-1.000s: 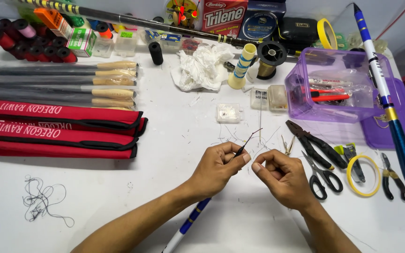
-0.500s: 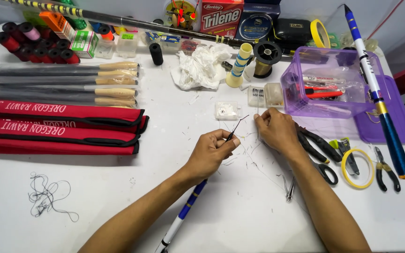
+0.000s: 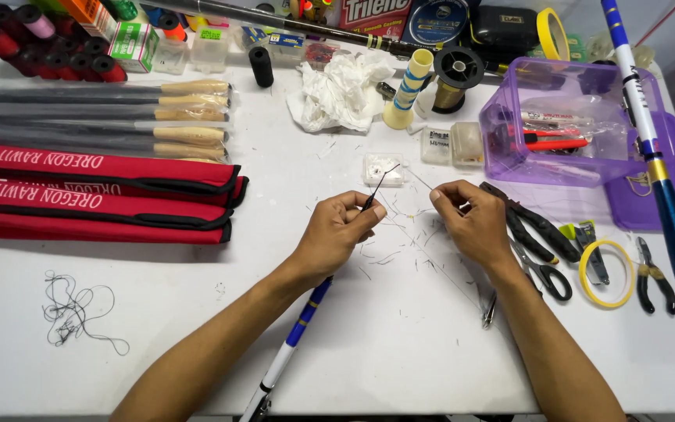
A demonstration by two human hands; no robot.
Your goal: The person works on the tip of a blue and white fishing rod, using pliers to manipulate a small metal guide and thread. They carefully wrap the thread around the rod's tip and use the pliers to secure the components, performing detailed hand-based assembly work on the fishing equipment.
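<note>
1. Pinching the thin dark rod tip [image 3: 374, 190], the left hand [image 3: 337, 230] has its fingers clamped together; the tip sits mid-table.
2. The right hand [image 3: 470, 219] pinches a fine line [image 3: 419, 179].
3. Red sleeves [image 3: 95, 191] lie left.
4. The purple box [image 3: 564, 129] holds red and white packets.

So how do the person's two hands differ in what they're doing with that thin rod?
The left hand pinches the dark thin rod tip between fingers and thumb, with the rod's white-and-blue shaft running back under its forearm. The right hand is off the rod, its fingers pinching a fine line that reaches toward the tip. The left hand sits nearer the red rod bags, the right beside the scissors. Both hover low over the white table.
</note>
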